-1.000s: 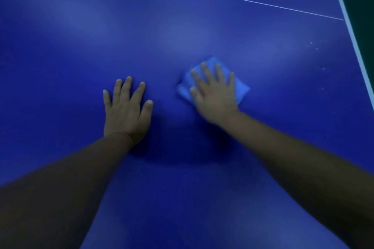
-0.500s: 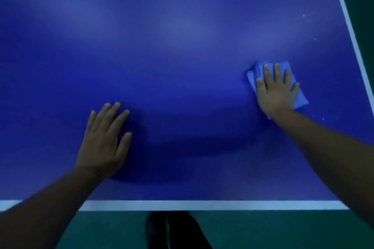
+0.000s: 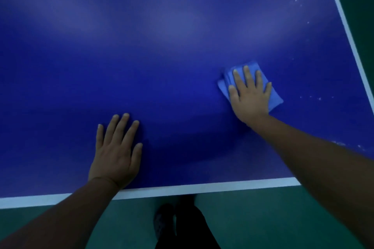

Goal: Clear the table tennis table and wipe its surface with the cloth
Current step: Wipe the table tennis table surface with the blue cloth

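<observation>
Flat on table [image 3: 182,36], left hand [image 3: 116,153], right hand [image 3: 250,97] pressing cloth [image 3: 274,99]

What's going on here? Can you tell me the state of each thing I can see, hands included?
Left hand: flat on the table, fingers straight, holding nothing.
Right hand: fingers spread, pressing down on the cloth.
Cloth: folded, flat on the table under the right hand.
Table: white specks near its right edge.
</observation>
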`<state>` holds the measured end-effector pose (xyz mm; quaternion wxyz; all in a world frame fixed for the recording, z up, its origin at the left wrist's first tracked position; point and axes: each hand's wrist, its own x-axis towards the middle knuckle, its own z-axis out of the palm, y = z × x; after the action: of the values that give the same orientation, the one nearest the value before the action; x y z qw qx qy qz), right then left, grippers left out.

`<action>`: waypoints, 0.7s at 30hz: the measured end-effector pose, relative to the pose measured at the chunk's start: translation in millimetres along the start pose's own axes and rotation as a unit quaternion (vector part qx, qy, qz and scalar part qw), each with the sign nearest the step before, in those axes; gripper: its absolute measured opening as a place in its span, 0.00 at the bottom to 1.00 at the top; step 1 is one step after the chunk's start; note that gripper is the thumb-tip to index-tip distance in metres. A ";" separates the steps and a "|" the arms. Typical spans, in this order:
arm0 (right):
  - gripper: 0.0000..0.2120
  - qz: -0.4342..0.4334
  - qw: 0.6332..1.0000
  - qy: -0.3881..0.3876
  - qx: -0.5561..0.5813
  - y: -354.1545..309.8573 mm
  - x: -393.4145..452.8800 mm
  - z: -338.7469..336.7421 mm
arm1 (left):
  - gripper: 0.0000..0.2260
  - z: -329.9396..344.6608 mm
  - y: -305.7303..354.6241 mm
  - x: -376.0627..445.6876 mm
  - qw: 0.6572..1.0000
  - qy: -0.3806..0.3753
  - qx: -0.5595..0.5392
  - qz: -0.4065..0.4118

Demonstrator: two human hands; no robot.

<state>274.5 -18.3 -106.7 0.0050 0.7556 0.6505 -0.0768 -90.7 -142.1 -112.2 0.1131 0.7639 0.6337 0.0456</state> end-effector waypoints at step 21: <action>0.30 -0.322 0.941 -0.047 -0.094 -182.5 97.1 -0.1 | 0.28 4.0 -0.5 -2.1 0.998 0.038 -0.036 -0.033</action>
<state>108.7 105.1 -101.7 0.0816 0.4977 0.8621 -0.0482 -90.8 -144.6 -116.0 0.1173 0.7360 0.6601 0.0938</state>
